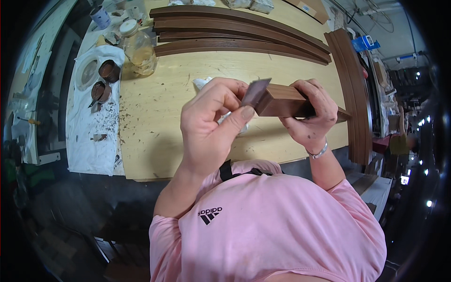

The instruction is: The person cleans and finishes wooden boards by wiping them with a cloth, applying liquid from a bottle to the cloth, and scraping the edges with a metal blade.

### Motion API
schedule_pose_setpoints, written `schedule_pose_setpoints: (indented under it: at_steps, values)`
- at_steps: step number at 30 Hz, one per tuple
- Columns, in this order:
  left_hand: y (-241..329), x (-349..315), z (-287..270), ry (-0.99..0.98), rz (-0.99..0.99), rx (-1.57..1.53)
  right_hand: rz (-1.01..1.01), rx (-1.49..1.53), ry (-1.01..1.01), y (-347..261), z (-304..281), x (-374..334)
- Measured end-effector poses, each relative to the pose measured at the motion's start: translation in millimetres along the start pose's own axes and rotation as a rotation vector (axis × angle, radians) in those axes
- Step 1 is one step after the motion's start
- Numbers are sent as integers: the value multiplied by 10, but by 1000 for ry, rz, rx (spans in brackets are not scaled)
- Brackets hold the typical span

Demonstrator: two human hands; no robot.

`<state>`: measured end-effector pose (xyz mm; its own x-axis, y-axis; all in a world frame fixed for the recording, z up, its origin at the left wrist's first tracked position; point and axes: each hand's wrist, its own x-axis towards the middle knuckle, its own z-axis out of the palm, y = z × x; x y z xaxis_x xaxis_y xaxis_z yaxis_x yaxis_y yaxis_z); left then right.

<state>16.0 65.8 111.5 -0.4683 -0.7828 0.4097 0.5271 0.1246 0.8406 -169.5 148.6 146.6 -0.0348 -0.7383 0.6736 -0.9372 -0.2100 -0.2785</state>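
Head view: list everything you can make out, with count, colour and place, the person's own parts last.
thin sheet: 1, dark grey-purple, at the wooden piece's end
wooden piece: 1, brown, in the right hand
table: 1, pale yellow, under the hands
wooden strips: several, brown, table's far side
long boards: count unclear, brown, table's right edge
white cloth: 1, white, table's left
cups: 2, brown-stained, on the cloth
jar: 1, clear, far left
can: 1, white and blue, beyond the jar
shirt: 1, pink, on the person
left hand: 1, bare, pinching the sheet
right hand: 1, bare, gripping the wood
Blurred background items: uncountable
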Motion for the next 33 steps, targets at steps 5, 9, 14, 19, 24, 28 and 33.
schedule_pose_setpoints:
  at_steps: [5, 9, 14, 19, 24, 28, 33]
  values:
    - [-5, 60, 6, 78, -180, -267, 6, 28, -7, -20, -38, 5]
    - [-24, 18, 56, 0, 19, -131, -5, -40, 2, -36, -61, 14]
    - [17, 68, 30, 60, -163, -185, -33, 1, 4, -53, -81, 42]
    - [28, 13, 60, 5, 40, 10, 9, -29, 18, -74, -85, 26]
    - [28, 69, 78, 83, -88, -204, -25, -42, 19, -61, -102, 32]
    - [24, 59, 75, 27, -39, -186, 18, -42, 18, -92, -111, 41]
    - [-40, 112, -23, 7, -96, -198, 53, 33, -30, -59, -138, 51]
